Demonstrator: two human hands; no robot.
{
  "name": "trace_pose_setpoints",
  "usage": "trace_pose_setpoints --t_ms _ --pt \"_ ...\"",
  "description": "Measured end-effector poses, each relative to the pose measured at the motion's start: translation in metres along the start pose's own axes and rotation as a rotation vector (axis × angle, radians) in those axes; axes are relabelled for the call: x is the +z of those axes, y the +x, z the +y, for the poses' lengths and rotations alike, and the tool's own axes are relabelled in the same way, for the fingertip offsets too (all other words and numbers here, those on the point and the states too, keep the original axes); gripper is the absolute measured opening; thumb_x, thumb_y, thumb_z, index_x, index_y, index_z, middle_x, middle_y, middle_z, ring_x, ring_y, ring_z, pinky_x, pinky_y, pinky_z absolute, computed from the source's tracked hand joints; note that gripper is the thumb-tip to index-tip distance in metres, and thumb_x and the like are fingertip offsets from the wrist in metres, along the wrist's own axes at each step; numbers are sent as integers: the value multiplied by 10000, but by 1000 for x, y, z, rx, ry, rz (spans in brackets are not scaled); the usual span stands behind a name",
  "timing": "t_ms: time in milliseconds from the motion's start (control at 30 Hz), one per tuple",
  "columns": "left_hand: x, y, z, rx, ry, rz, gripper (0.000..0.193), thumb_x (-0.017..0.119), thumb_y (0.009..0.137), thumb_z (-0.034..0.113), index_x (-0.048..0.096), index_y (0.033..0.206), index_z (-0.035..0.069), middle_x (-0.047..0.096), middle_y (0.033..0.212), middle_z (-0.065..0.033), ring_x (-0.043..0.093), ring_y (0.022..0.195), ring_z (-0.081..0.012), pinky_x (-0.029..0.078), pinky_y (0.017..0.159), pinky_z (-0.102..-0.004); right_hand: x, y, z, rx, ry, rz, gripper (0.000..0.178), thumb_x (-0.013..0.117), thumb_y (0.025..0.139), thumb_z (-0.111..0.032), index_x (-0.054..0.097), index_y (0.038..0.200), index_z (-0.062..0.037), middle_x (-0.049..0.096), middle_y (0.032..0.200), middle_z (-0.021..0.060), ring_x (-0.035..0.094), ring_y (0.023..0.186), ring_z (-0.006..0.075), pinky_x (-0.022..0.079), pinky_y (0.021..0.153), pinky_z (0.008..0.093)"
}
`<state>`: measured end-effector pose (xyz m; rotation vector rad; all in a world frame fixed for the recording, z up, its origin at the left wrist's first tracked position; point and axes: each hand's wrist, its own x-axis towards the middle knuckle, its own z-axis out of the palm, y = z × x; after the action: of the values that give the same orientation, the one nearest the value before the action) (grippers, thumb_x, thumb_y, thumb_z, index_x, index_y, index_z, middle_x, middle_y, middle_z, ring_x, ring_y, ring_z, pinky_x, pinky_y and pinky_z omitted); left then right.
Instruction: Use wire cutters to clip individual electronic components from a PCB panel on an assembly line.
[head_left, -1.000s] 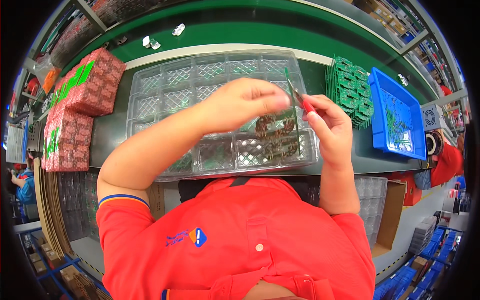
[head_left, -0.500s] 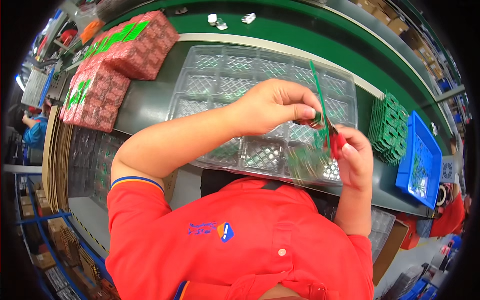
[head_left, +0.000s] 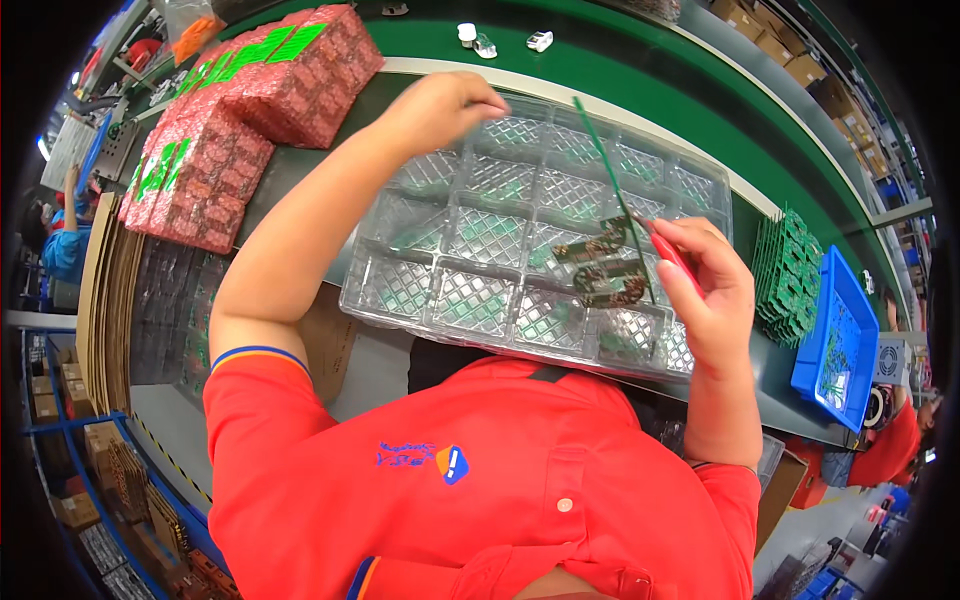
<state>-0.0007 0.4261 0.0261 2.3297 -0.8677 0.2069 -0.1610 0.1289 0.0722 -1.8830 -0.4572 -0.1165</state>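
My left hand [head_left: 437, 112] is over the far left corner of a clear plastic compartment tray [head_left: 395, 318]. Its thumb and fingers are pinched together, and whatever lies between them is too blurred to make out. Over the tray's right side, my right hand [head_left: 712, 290] is closed round red-handled pliers [head_left: 672, 252], whose dark jaws are partly hidden. The same hand carries a green circuit board panel, with a thin edge strip [head_left: 604, 165] and a few small boards [head_left: 612, 287] hanging from it. Green pieces show dimly through the compartments.
Red bubble-wrapped blocks [head_left: 290, 85] are piled at the left. On the right stand a stack of green board panels [head_left: 785, 275] and a blue bin [head_left: 838, 340] with green scraps. A green conveyor belt [head_left: 620, 70] runs behind, carrying small white parts [head_left: 540, 41].
My left hand has moved from the board panel to the tray's far left corner. The right hand has kept the pliers and the panel, now tilted with its boards in clearer sight.
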Motion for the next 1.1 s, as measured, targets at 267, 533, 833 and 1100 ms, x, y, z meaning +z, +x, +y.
trace_pose_setpoints --t_ms 267,533,833,1100 --pt "11 -16 117 -328 -855 -290 219 629 816 216 628 883 7 632 757 -48 598 667 -103 494 641 -241 21 10 1 -356 -510 174 321 643 684 33 613 1003 10 569 903 110 558 794 183 450 709 260" --pt "-19 -38 -9 103 347 -62 106 629 783 133 626 824 36 570 1110 -98 544 988 -270 432 846 -353 10 -5 0 -189 -141 136 305 600 745 13 587 1049 30 550 998 111 527 881 160 413 762 242" --pt "8 -44 133 -180 -587 -282 183 601 838 164 636 920 4 632 935 -94 592 884 -157 460 785 -288 15 -16 6 -87 98 118 280 614 750 11 601 1030 13 566 957 81 540 870 130 416 755 220" --pt "29 -43 153 -249 -692 -26 129 606 805 98 618 875 -9 591 689 -52 562 647 -118 456 585 -262 4 -30 12 -113 56 68 298 597 769 -24 585 1062 26 559 981 98 537 847 142 421 746 240"
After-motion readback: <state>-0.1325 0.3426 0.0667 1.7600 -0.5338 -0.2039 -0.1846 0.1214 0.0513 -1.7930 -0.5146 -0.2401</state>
